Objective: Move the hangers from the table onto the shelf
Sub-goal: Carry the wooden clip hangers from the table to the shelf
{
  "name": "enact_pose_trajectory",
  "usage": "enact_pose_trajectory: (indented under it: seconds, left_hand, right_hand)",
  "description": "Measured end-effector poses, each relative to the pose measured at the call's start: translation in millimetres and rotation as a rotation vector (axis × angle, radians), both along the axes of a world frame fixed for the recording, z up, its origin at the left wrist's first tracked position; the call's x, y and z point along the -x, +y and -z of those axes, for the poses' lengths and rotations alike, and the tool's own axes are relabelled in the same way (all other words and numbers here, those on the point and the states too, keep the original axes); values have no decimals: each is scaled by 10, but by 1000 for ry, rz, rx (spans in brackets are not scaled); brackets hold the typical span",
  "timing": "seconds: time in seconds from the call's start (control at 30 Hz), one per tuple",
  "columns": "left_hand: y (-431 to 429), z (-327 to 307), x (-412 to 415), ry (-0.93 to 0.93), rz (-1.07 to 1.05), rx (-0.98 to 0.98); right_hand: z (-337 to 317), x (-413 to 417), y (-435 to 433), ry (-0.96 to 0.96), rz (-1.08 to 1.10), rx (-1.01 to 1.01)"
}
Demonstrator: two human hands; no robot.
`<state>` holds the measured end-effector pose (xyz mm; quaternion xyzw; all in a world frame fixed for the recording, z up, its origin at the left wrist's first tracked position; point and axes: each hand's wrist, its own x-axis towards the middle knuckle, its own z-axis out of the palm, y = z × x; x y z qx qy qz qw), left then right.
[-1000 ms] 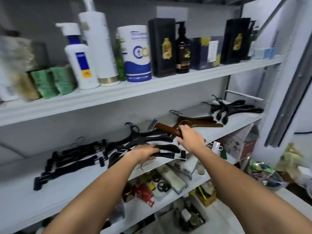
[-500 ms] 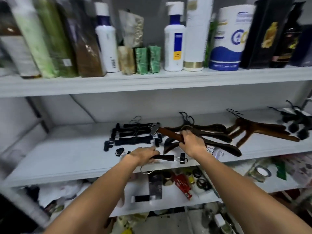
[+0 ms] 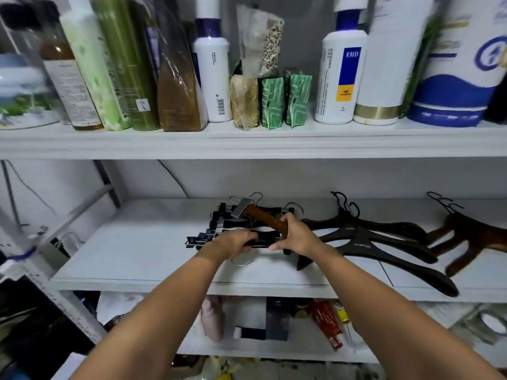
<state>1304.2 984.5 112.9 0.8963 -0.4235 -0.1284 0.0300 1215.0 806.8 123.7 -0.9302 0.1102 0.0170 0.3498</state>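
The left hand point(image 3: 233, 244) curls around a black clip hanger point(image 3: 264, 237) while the right hand point(image 3: 300, 238) grips a brown wooden hanger point(image 3: 263, 217), both over the white shelf point(image 3: 131, 250) beside dark hangers point(image 3: 384, 244).

Person's limbs, head view. Left forearm point(image 3: 164, 311): bare along its whole visible length, from the lower edge of the frame to the wrist; broad near the lens, tapering towards the wrist; surface smooth. Right forearm point(image 3: 384, 311): likewise bare from frame edge to wrist; same taper. Left grip point(image 3: 233, 242): bare; back of the hand and knuckles show; fingertips hidden. Right grip point(image 3: 299, 237): bare; back of the hand, knuckles and thumb show; nails too small to tell.
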Motion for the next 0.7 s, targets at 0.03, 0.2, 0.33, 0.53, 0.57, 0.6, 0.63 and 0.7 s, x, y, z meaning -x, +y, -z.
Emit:
enact_pose_trajectory:
  seconds: [0.03, 0.2, 0.33, 0.53, 0.57, 0.6, 0.63, 0.7]
  left_hand:
    - [-11, 6, -35, 18, -13, -11]
    - [-66, 83, -168, 110, -79, 11]
    - [-113, 117, -220, 183, -116, 54]
    - [-132, 189, -266, 203, -147, 87]
    - [-145, 193, -264, 211, -157, 90]
    - [-154, 192, -260, 211, -168, 81]
    - [-165, 196, -256, 198, -169, 81]
    - [-174, 206, -262, 183, -157, 91]
  right_hand:
    - [6, -47, -14, 10, -10, -5]
    - [84, -245, -123, 55, -69, -12]
    - [142, -362, -137, 77, -108, -12]
    - [194, -426, -115, 68, -81, 101]
    - [194, -431, -111, 52, -65, 141]
    - [187, -431, -106, 26, -44, 192]
    - [184, -439, -99, 2, -28, 247]
    - [196, -454, -82, -7, -39, 318]
